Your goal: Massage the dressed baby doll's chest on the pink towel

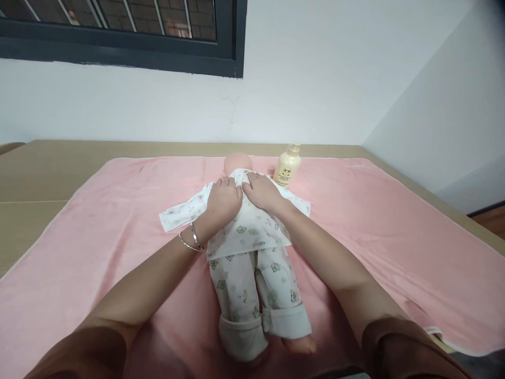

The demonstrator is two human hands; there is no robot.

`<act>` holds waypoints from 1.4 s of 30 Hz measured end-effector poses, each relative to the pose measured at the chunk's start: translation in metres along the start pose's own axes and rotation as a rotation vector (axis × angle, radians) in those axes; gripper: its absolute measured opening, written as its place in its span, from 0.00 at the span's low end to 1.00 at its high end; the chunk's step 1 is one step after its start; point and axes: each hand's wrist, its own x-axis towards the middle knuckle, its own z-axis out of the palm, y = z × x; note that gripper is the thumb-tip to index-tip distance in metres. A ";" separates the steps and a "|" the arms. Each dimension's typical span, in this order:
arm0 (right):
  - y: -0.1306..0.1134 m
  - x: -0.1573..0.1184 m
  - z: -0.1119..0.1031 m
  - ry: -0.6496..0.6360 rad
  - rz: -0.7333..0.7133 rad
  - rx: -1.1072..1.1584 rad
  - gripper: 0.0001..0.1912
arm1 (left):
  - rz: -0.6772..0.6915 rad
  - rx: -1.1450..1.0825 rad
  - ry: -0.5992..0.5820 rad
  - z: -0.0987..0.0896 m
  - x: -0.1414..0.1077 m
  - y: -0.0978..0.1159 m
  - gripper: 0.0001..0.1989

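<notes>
A baby doll in a white printed top and trousers with rolled cuffs lies stretched out, its bald head farthest from me. Its face does not show, and one bare foot sticks out of a cuff. My left hand, below two silver bangles, rests on the upper left of the doll's top. Beside it, my right hand lies flat on the upper right, fingers pointing toward the head. Both hands press on the cloth with fingers laid out, thumbs close together near the middle.
A pale yellow pump bottle stands just right of the doll's head. Under everything spreads a pink blanket over a tan tabletop. Behind are a white wall and a dark-framed barred window.
</notes>
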 end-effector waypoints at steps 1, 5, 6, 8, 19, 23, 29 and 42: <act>-0.003 -0.002 -0.002 -0.009 0.008 -0.005 0.24 | 0.017 -0.007 -0.008 -0.001 0.001 -0.001 0.25; -0.022 -0.021 -0.012 -0.063 0.028 -0.038 0.24 | 0.025 -0.137 -0.051 -0.003 0.010 -0.013 0.21; -0.027 -0.025 -0.015 -0.070 0.018 -0.051 0.24 | 0.007 -0.167 -0.057 -0.003 0.012 -0.017 0.20; -0.031 -0.029 -0.017 -0.077 -0.003 -0.059 0.23 | -0.025 -0.200 -0.068 -0.004 0.015 -0.021 0.18; -0.006 -0.001 -0.003 -0.003 0.020 0.016 0.21 | -0.025 -0.111 -0.031 -0.005 0.004 -0.004 0.19; -0.018 -0.014 -0.008 -0.015 0.015 -0.071 0.20 | -0.076 -0.246 -0.091 -0.006 0.015 -0.018 0.19; -0.003 0.001 -0.001 0.021 0.001 0.070 0.22 | -0.062 -0.090 -0.053 -0.002 0.005 -0.004 0.23; -0.021 -0.013 -0.001 0.030 -0.049 -0.027 0.26 | -0.182 -0.337 0.080 0.014 0.019 -0.023 0.16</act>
